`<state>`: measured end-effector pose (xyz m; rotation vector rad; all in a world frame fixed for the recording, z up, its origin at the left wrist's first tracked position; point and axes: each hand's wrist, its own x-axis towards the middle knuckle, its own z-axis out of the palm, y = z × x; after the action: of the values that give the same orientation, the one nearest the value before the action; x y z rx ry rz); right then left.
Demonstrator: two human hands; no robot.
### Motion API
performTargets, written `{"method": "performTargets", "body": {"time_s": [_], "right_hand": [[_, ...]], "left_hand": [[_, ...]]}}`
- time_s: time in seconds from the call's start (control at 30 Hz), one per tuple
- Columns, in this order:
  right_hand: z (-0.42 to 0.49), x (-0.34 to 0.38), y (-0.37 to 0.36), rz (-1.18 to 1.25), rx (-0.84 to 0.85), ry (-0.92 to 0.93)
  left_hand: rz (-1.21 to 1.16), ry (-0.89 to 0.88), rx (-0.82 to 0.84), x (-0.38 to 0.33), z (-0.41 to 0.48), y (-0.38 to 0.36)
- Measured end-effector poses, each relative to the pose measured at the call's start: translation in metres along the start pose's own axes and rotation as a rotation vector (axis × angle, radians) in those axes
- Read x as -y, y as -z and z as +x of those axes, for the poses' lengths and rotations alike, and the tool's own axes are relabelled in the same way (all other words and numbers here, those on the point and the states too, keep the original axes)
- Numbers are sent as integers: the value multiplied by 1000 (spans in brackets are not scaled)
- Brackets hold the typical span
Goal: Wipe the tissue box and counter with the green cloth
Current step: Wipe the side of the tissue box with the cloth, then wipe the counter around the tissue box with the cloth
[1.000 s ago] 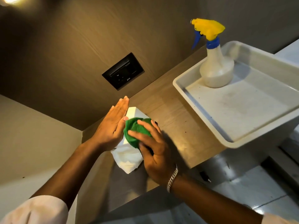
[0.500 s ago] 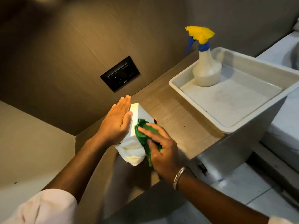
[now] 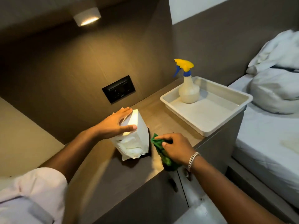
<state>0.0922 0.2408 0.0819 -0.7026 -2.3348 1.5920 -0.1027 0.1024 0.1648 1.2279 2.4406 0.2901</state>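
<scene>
The white tissue box (image 3: 138, 136) stands tilted on the wooden counter (image 3: 155, 120), with tissue spilling from its near end. My left hand (image 3: 115, 123) lies flat on the box's top and left side, thumb across the top, steadying it. My right hand (image 3: 175, 148) is closed on the crumpled green cloth (image 3: 160, 149), which presses on the counter just right of the box, near the front edge. The cloth is apart from the box by a narrow gap.
A white plastic tray (image 3: 226, 126) sits on the counter's right end, holding a spray bottle (image 3: 188, 88) with a yellow and blue trigger head. A black wall socket (image 3: 119, 91) is behind the box. A bed with white bedding (image 3: 271, 126) stands to the right.
My right hand has taken the green cloth off the tissue box and down onto the counter at its right. My left hand stays on the box. The view has pulled back.
</scene>
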Motion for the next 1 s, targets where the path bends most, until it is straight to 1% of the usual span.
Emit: {"method": "performTargets", "body": {"time_s": [0.03, 0.1, 0.2, 0.27, 0.33, 0.37, 0.43, 0.53, 0.6, 0.67, 0.7, 0.77, 0.8, 0.87, 0.93, 1.0], "right_hand": [[-1, -2, 3, 43, -31, 20], [-3, 1, -3, 95, -93, 114], [-5, 6, -28, 74, -81, 377], [-4, -1, -42, -22, -74, 452], [-4, -15, -49, -186, -91, 446], [-3, -22, -48, -290, -71, 435], [3, -24, -42, -471, 35, 382], [18, -1, -28, -734, 165, 331], [27, 5, -16, -784, 226, 328], [32, 3, 0, -682, 251, 297], [34, 0, 10, -601, 235, 277], [38, -7, 27, -410, 152, 257], [39, -11, 34, -299, 101, 250], [42, -16, 43, -68, 51, 231], [41, -20, 46, 135, 54, 196], [35, -23, 45, 313, 53, 143]], "left_hand": [[23, 35, 99, -1, -2, 6], [49, 69, 194, -3, -3, 16], [84, 87, 212, -9, 3, 22], [107, 122, 206, -10, 5, 23], [94, 168, 191, -9, 4, 24], [79, 188, 179, -8, 5, 25], [68, 214, 150, -10, 7, 24], [52, 256, 112, -13, 7, 21], [33, 295, 63, -17, 6, 17], [38, 345, -7, -19, 2, 14], [74, 373, -44, -21, 1, 12], [174, 453, -111, -26, -1, 6], [225, 514, -133, -29, 0, 3], [283, 704, -145, -38, 2, -1], [254, 888, -149, -50, 4, -4], [142, 1004, -88, -63, 11, -1]]}}
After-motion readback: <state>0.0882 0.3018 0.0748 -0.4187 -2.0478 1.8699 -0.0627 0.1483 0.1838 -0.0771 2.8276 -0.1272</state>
